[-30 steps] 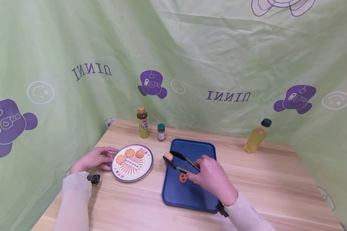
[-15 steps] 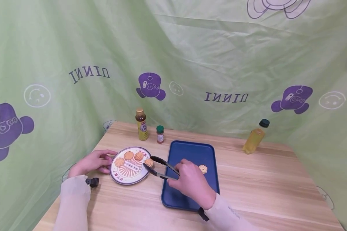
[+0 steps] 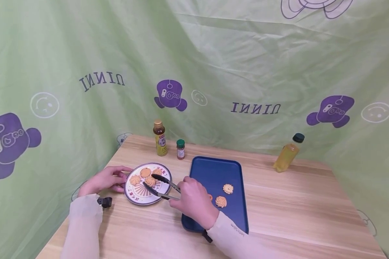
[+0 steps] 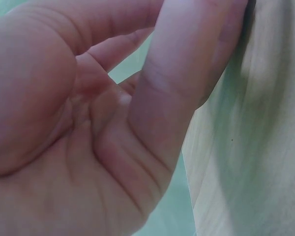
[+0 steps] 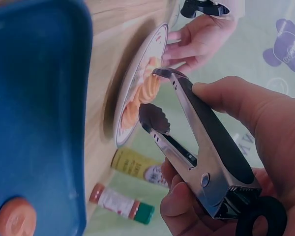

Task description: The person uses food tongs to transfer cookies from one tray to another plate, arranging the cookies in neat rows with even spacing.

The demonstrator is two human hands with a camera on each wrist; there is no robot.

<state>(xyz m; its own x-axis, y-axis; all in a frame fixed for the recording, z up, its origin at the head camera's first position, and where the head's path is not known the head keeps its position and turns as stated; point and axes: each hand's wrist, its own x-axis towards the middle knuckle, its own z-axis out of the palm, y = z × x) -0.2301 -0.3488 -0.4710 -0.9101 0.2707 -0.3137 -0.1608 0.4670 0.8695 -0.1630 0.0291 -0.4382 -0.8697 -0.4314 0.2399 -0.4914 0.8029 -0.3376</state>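
Fingers of my R hand are curled round the tongs, thumb on one arm, the rest on the opp. side: firm hold, tho the tong tips stand apart. Tips reach ahead & L of those fingers, over the plate, w/ a swirl cookie b/w them; can't tell if either touches it. Three other cookies sit just beyond it on the same plate.

L hand is at the plate's L rim, fingers loosely bent, thumb apart from them, tips at the edge. Can't see how hard they press.

Handling, my guess: cookie's light, dry, stiff but crumbly, ridges prob. give decent bite. Best hold = low on opp. sides, light squeeze; too much & it cracks. Tongs feel springy I'd think, best held mid-arm as now. Plate's prob. hard & smooth, might slide, so rim's the spot.

Under & R of my R fingers: tray w/ a ring cookie, another swirl & a part-hidden orange piece. Farther off, past the plate: oil bottle & jar. Drink bottle leans well R of both hands.
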